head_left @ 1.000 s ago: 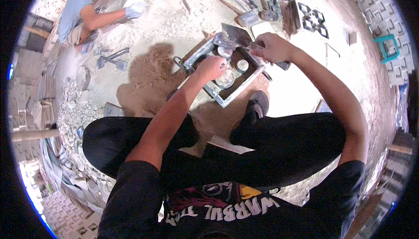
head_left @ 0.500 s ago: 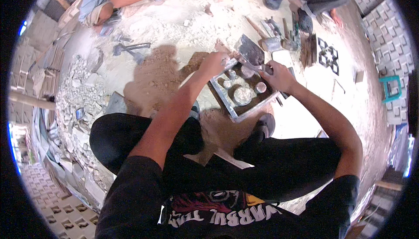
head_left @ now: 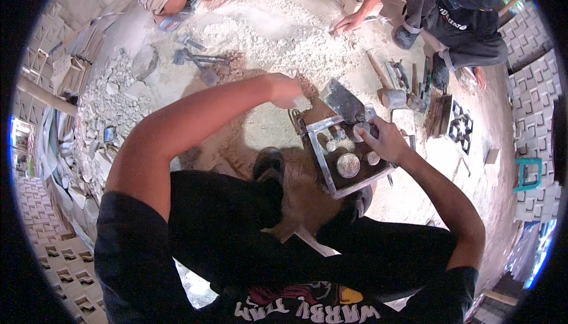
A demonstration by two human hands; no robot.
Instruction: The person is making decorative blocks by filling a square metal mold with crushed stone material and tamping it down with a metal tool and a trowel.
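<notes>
My right hand [head_left: 383,142] is closed round the handle of a trowel with a broad dark blade [head_left: 345,104]. The blade lies tilted over the far edge of a square metal mould [head_left: 320,161]. Inside the mould stand several round posts; the biggest is a pale, powder-coated disc [head_left: 348,165]. My left hand [head_left: 286,91] hangs over the powdery ground just beyond the mould's far left corner. Its fingers point down and are smeared, so whether they hold anything is unclear. A looped metal fitting [head_left: 297,120] sticks out at that corner.
A hammer [head_left: 204,67] lies on the ground at the far left. Mallets [head_left: 393,97] and other tools lie at the far right, near a patterned black-and-white piece [head_left: 460,128]. Two other people crouch beyond. Rubble [head_left: 121,102] spreads on the left; a teal stool [head_left: 528,174] stands right.
My left hand has moved left, away from the trowel blade, to over the ground beyond the mould. The right hand still grips the trowel. The whole view has shifted, showing more of the far side.
</notes>
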